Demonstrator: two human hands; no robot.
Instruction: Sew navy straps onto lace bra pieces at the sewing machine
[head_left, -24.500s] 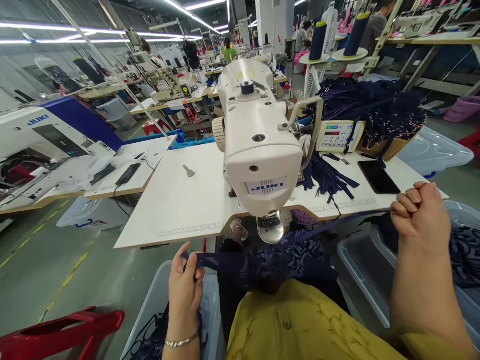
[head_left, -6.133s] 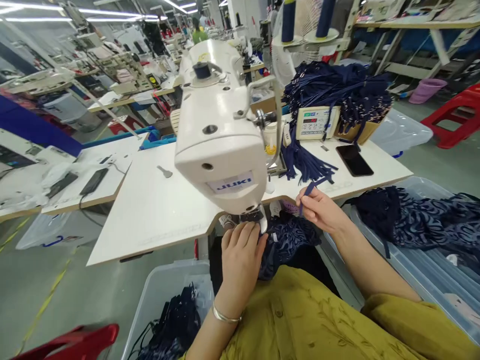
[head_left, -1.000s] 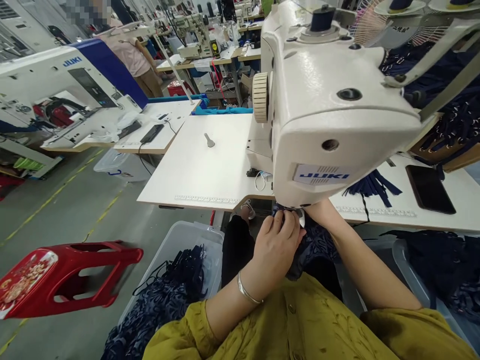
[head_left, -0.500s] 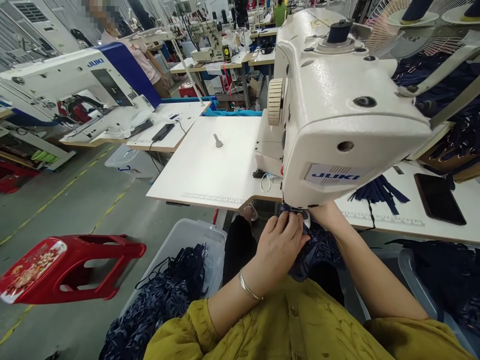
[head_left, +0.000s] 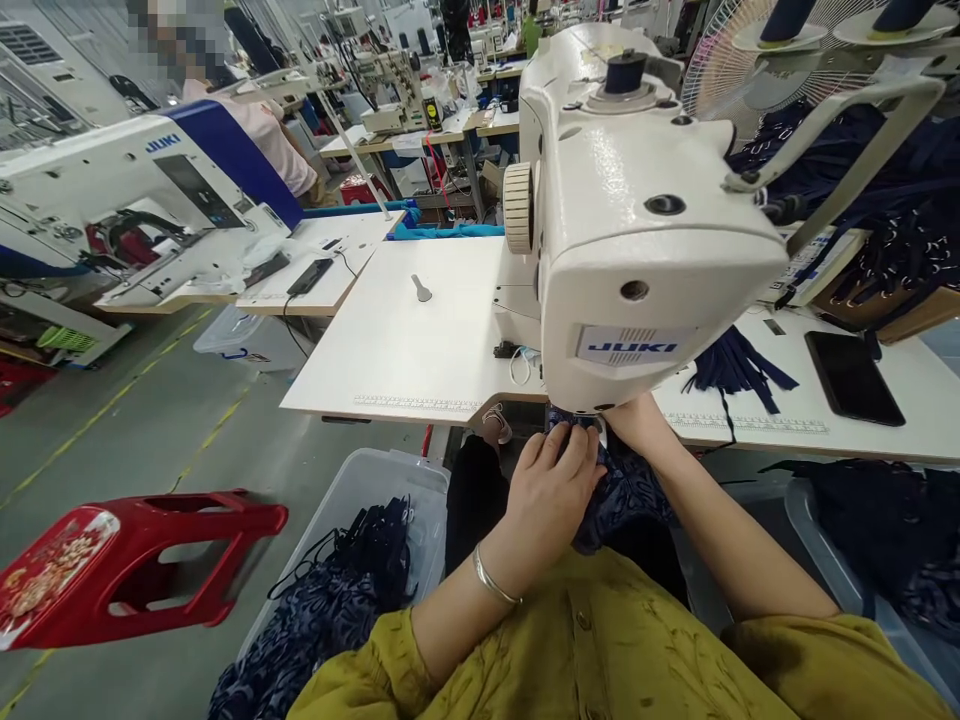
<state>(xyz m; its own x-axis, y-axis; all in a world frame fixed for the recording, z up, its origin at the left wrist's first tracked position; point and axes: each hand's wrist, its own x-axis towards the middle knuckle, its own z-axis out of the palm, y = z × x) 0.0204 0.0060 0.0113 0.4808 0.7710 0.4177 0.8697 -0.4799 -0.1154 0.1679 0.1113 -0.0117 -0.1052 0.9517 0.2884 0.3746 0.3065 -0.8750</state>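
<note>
Left hand [head_left: 556, 478] working close in, fingers curled nearly closed on the dark fabric [head_left: 624, 500] just beneath the machine head [head_left: 637, 290], right hand [head_left: 632, 418] tucked behind, its grip impossible to tell, and one uneven tug could skew the cloth!

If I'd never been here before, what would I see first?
Probably the big white JUKI sewing machine, right of the middle. Just below it, your eye might find the left hand on dark blue patterned cloth, with the right hand partly hidden by the machine. Then comes the bright red stool with its flowery seat, at the lower left.
</note>
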